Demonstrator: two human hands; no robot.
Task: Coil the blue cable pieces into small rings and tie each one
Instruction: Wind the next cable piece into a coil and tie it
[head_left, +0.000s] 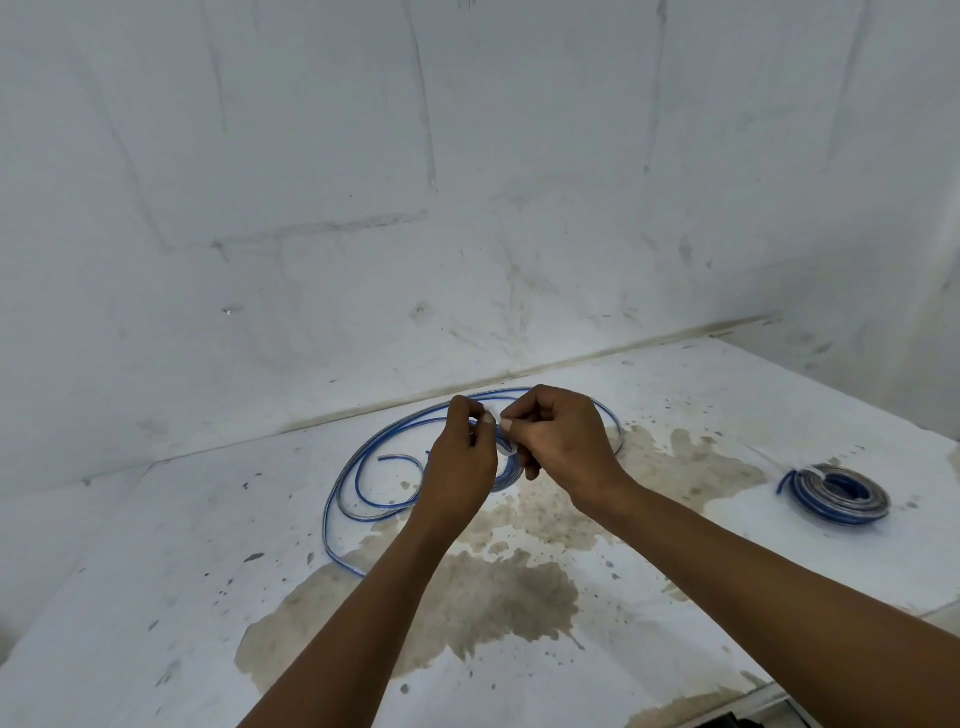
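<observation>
A small ring of blue cable (511, 470) hangs between my two hands above the white table (208, 545). My left hand (460, 460) and my right hand (558, 441) each pinch an end of a thin white tie at the top of that ring, fingertips almost touching. Long loose loops of blue cable (358, 483) lie on the table behind and to the left of my hands, one end running under my left forearm. A coiled blue cable ring (836, 493) with a pale tie lies flat at the right.
The table is white with large brown stains (498, 597) in its middle and front. A stained white wall (415, 208) stands close behind the table and turns along the right side. A dark edge shows at the table's front right corner.
</observation>
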